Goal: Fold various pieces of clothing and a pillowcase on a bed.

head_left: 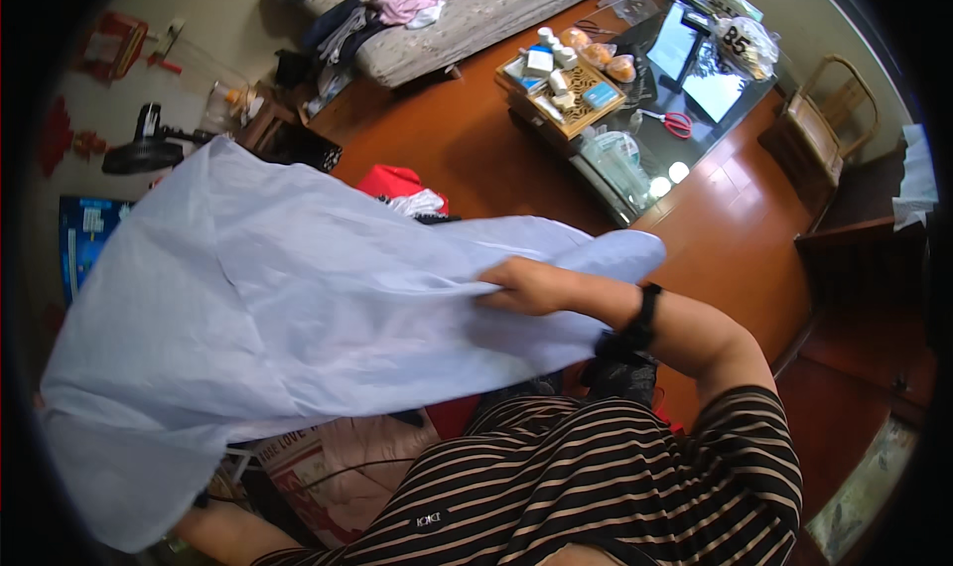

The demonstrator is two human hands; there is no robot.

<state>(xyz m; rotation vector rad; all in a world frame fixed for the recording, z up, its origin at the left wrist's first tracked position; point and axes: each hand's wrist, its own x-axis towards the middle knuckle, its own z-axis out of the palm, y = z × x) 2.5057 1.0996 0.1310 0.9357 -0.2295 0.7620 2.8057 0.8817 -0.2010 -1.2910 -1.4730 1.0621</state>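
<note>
One cloth, pale blue [328,298], is in the head view, raised before the torso across the left and centre. The right hand [524,286] has its fingers clamped on a gathered fold, apparently to hold the fabric up. The left hand is hidden behind the cloth; finger state cannot be determined. The screen [79,243] is partly covered.

Beyond the person's cloth [298,308], I see scissors [678,124] on the surface [655,154], a chair [816,124] to its right, and leftward a bed [496,20] bearing clothes [409,0].
</note>
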